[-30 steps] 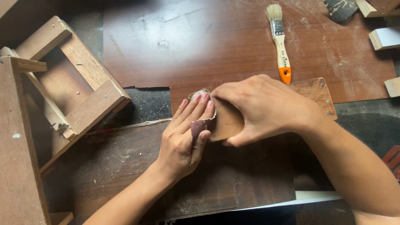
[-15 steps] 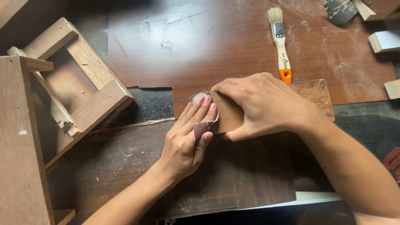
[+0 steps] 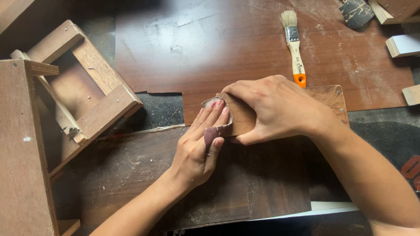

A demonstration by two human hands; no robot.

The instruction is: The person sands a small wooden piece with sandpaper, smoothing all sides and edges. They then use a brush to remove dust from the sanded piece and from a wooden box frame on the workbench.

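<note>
Left hand (image 3: 199,146) presses sandpaper (image 3: 215,131) against wood block (image 3: 326,98) end.

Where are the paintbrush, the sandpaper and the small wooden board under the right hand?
paintbrush (image 3: 294,48), head view, on the pale handle just below the ferrule.
sandpaper (image 3: 211,133), head view, on the reddish fold beside the left thumb.
small wooden board (image 3: 326,94), head view, on the bare right end.
</note>
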